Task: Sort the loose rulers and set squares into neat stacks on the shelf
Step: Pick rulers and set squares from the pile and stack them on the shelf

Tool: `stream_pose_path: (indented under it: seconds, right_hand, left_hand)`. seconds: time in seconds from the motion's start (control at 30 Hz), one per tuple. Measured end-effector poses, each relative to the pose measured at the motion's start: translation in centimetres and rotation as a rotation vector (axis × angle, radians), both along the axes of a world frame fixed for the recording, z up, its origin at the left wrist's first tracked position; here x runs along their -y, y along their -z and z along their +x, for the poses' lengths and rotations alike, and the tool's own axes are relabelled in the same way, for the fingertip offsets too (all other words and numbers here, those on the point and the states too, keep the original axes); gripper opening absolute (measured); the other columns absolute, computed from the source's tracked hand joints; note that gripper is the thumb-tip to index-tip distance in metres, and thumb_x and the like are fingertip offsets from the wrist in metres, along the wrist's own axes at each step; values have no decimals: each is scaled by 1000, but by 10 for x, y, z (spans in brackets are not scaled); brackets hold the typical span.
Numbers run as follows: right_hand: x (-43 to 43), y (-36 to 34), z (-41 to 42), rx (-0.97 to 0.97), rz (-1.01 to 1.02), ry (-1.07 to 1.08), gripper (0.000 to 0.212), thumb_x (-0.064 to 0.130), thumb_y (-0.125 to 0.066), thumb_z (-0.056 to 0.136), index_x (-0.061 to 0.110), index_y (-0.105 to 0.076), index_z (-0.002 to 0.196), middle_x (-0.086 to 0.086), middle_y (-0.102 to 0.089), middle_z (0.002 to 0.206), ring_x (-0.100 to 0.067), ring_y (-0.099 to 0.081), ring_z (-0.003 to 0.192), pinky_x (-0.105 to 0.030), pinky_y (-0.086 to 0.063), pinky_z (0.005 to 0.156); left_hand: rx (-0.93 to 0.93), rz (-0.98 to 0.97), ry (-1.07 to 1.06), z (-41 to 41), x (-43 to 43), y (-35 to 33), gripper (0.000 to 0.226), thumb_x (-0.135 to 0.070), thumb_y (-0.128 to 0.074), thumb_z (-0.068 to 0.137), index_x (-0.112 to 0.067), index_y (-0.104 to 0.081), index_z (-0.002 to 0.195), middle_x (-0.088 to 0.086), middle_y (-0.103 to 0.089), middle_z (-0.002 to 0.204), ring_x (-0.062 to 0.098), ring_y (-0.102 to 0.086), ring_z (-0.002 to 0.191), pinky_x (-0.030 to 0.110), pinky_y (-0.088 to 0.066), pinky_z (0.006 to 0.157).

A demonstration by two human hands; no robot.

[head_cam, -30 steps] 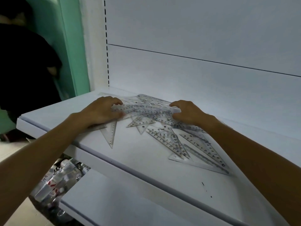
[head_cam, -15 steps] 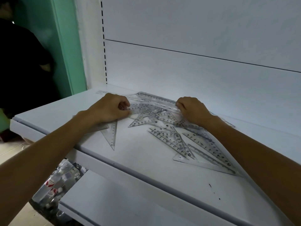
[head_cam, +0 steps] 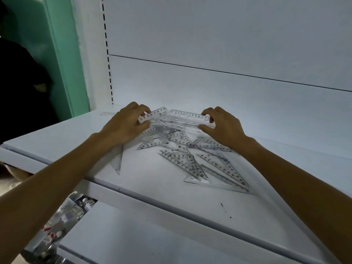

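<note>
Rulers (head_cam: 182,120) now up between fingers (head_cam: 207,112)

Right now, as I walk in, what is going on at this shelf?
A person is sorting at a white shelf. The left hand and the right hand each pinch one end of a bundle of straight rulers near the back, apparently squaring them up. The set squares lie in a loose, overlapping heap in front of the bundle. No neat stack shows yet.
</note>
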State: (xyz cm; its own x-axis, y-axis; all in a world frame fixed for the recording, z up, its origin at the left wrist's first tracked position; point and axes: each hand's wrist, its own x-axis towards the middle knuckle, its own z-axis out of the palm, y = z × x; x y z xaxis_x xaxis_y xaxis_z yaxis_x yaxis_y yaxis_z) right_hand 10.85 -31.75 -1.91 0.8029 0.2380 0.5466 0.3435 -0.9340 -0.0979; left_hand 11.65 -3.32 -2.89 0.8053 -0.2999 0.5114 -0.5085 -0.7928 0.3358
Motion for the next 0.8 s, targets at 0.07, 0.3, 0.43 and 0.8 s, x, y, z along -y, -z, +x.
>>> stream_pose_path:
  seconds: [0.07, 0.3, 0.43, 0.8]
  right_hand:
    - [10, -1, -8, 35, 10, 23, 39, 41, -59, 86, 21, -52, 119, 1, -56, 100, -9, -46, 77, -26, -38, 71]
    - [63, -10, -52, 77, 79, 118, 41, 35, -56, 90, 18, -51, 127, -5, -59, 109, -20, -60, 94, -30, -42, 78]
    - [111, -17, -86, 77, 65, 195, 37, 30, -54, 91, 16, -53, 125, -8, -58, 108, -24, -57, 97, -36, -42, 83]
    - [279, -27, -202, 8, 122, 386, 29, 18, -52, 92, 6, -52, 118, -10, -57, 112, -27, -54, 102, -45, -43, 91]
  left_hand:
    - [34, 26, 11, -3, 9, -4, 33, -33, -56, 87, -18, -55, 117, -4, -46, 99, 13, -52, 71, 32, -43, 74]
    - [18, 71, 193, -16, 64, -15, 47, -20, -72, 76, -19, -56, 121, -3, -58, 105, 6, -52, 75, 18, -38, 64]
    - [25, 67, 283, -30, 117, -19, 49, -22, -72, 77, -25, -55, 123, -8, -60, 110, 4, -55, 78, 25, -42, 69]
    - [156, 172, 360, -105, 288, -20, 54, -41, -50, 90, -49, -26, 138, -15, -50, 94, 14, -48, 80, 28, -35, 67]
